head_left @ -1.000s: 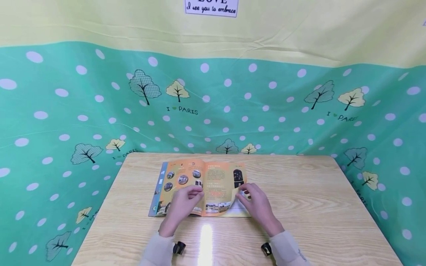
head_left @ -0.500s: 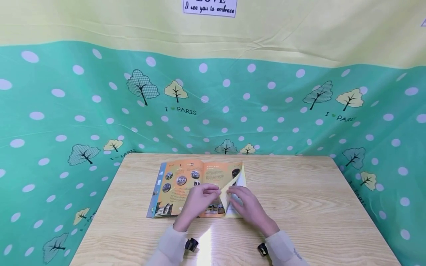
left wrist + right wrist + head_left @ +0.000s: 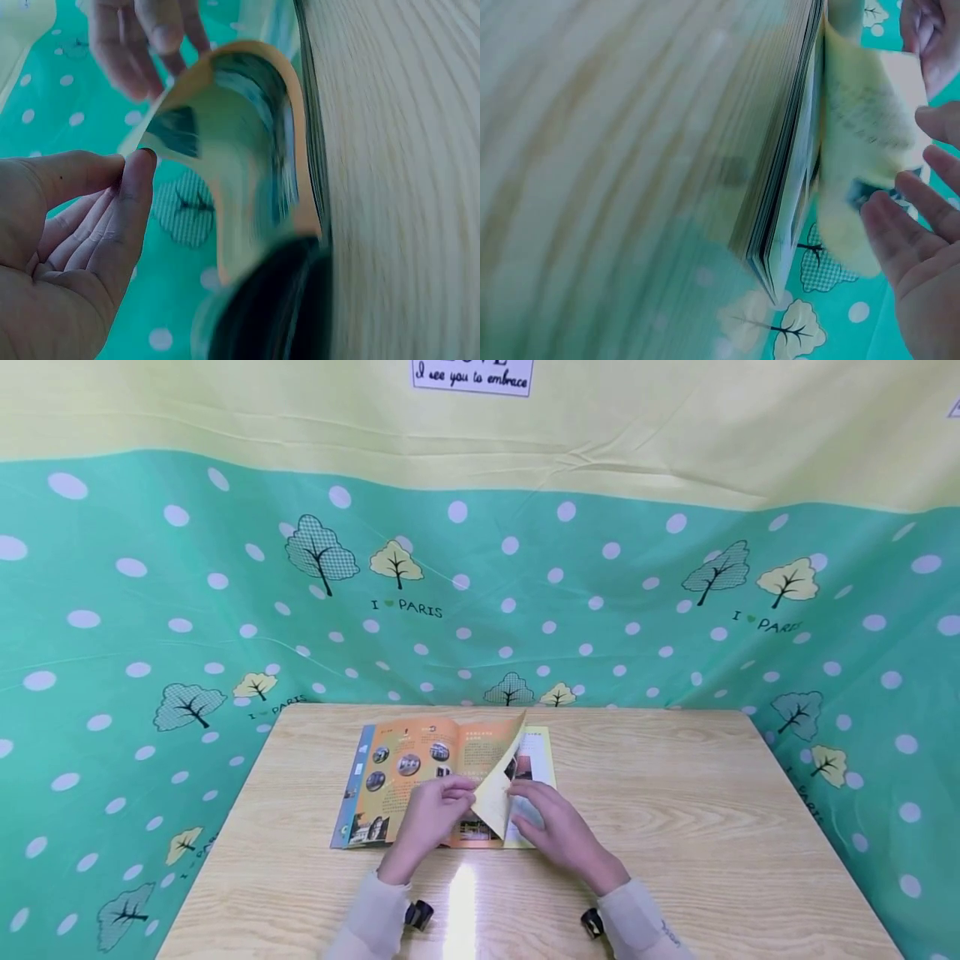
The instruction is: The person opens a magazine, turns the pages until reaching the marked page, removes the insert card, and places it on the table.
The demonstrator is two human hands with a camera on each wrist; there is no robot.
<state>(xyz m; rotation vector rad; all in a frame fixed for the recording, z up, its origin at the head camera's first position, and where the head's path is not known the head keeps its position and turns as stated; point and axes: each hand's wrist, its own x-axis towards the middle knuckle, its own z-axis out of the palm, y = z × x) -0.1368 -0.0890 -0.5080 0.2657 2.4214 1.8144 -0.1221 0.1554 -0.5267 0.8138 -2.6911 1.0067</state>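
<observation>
An open magazine with orange pages and small photos lies on the wooden table. One right-hand page is lifted and curls over to the left, baring a whiter page beneath. My left hand pinches the lifted page's edge between thumb and forefinger, plainest in the left wrist view. Just right of the curled page is my right hand, its fingers loosely extended. In the right wrist view its fingertips lie at or against the page's surface; firm contact cannot be made out.
The table extends to both sides of the magazine and in front of it. Behind it hangs a green dotted cloth with tree prints. A dark wrist-worn device sits at the left cuff and another at the right.
The right hand peeled up the page's lower right corner and moved left. My left hand came right, took the corner, then drew slightly back left, so the page is folded further over.
</observation>
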